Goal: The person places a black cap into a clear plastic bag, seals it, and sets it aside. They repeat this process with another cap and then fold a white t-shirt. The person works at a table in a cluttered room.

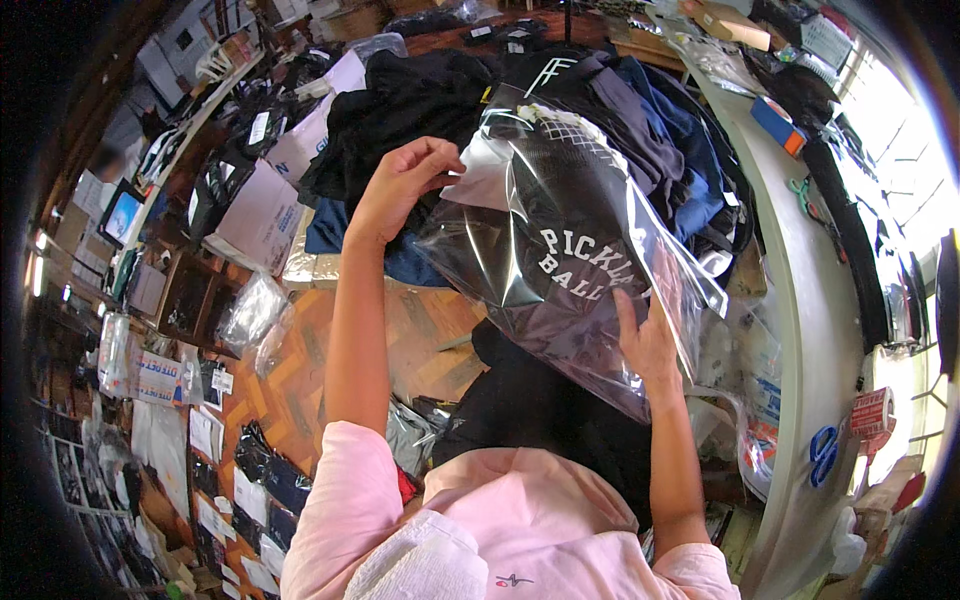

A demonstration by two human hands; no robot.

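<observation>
A clear plastic bag (pixel 480 247) with a dark folded garment (pixel 570 202) inside lies slantwise before me, its upper part over a heap of clothes. White lettering and a net pattern show on the garment. My right hand (pixel 651 330) grips the bag's right side, the thumb towards the lettering and the fingers seen partly through the film. By the bag's upper left edge, my left hand (pixel 412 180) is raised with thumb and fingertips close together. Whether a thin piece of film is between them cannot be made out.
Dark and blue clothes (pixel 420 97) are heaped behind the bag. On the right, a long pale tabletop (pixel 806 300) carries blue-handled scissors (pixel 823 455), green-handled scissors (pixel 806 199) and a tape roll (pixel 872 420). A cardboard box (pixel 259 214) and packed garments stand left, above parquet flooring (pixel 300 397).
</observation>
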